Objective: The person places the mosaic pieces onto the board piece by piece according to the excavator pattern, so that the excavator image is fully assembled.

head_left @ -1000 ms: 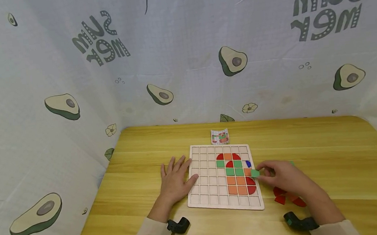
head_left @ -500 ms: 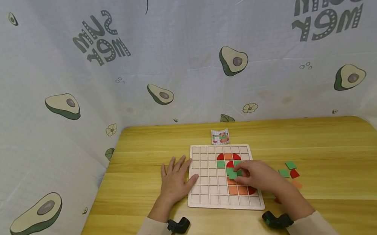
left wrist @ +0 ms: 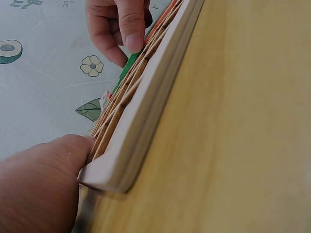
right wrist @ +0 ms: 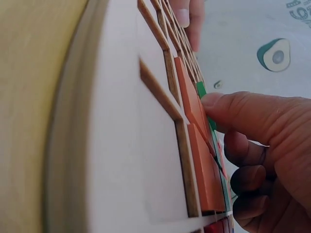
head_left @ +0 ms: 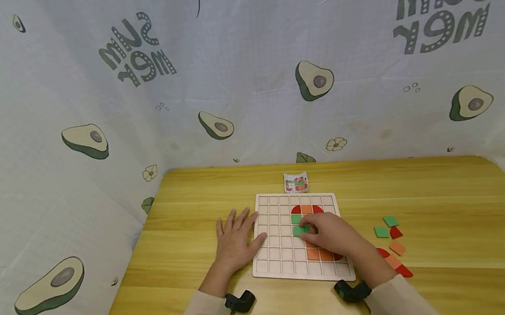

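Note:
A pale wooden grid board (head_left: 280, 256) lies on the table, its right half partly filled with red, orange and green tiles. My right hand (head_left: 330, 232) is over those tiles. Its thumb and index finger pinch a green square tile (head_left: 298, 230), low at a cell left of the other green ones. In the right wrist view the thumb touches the green tile (right wrist: 201, 90) just beyond two orange tiles (right wrist: 206, 170). My left hand (head_left: 235, 243) rests with spread fingers at the board's left edge, thumb over the rim. Several board tiles are hidden beneath my right hand.
A small pattern card (head_left: 296, 183) stands behind the board. Right of the board lie loose tiles: green squares (head_left: 381, 232), an orange square (head_left: 397, 248) and red curved pieces (head_left: 404, 271). A white printed curtain (head_left: 245, 77) hangs behind the table.
My right hand has carried the green tile leftward from the board's right edge to a cell near the middle. The loose tiles at right are uncovered. My left hand has stayed in place.

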The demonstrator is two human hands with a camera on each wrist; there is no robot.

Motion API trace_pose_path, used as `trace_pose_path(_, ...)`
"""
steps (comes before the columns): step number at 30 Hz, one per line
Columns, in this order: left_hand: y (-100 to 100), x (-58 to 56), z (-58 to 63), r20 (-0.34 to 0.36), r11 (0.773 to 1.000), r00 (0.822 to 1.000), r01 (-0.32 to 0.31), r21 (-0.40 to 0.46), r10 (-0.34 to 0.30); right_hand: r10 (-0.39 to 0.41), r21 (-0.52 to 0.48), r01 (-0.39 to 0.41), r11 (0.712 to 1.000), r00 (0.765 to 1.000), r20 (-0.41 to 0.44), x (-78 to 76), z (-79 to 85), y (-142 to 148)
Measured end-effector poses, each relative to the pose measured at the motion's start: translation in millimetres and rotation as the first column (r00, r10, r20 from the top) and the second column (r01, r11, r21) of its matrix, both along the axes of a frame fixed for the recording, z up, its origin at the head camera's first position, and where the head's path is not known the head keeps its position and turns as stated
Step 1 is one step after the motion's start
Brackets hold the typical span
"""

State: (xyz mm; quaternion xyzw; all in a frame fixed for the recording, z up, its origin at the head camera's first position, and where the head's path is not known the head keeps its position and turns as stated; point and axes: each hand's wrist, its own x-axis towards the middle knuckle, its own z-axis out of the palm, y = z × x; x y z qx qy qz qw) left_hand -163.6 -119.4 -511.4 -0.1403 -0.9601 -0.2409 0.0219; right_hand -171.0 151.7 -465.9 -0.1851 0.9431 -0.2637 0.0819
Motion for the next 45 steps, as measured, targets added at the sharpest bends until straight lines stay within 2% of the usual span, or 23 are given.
trace_pose_path(16, 1, 0.0, 0.7, 0.009, 1.000, 1.000, 0.000, -0.008, 0.001, -0.023, -0.007, 0.023, 1.000, 1.000, -0.003, -0.9, 0.4, 2)
trace_pose_path(22, 2, 0.0, 0.4, 0.008, 1.000, 1.000, -0.001, -0.008, 0.001, -0.030, -0.035, 0.030, 0.999, 1.000, -0.002, 5.4, 3.9, 12)
trace_pose_path(26, 2, 0.2, 0.2, 0.009, 1.000, 1.000, -0.005, -0.013, 0.005, -0.064, -0.043, 0.067, 0.997, 0.997, 0.050, 11.1, 6.8, 24)
trace_pose_path(31, 1, 0.2, 0.3, 0.012, 1.000, 1.000, -0.008, -0.014, 0.008, -0.096, -0.048, 0.099, 0.994, 0.994, 0.059, 17.7, 7.5, 47)
trace_pose_path(37, 1, 0.8, 1.0, 0.017, 1.000, 1.000, -0.007, -0.003, 0.007, -0.184, -0.023, 0.188, 0.982, 0.976, 0.116, 28.0, 9.1, 76)
trace_pose_path(45, 1, 0.8, -0.2, 0.010, 1.000, 1.000, -0.007, -0.001, 0.007, -0.219, 0.003, 0.219, 0.976, 0.972, 0.085, 42.1, 3.9, 112)
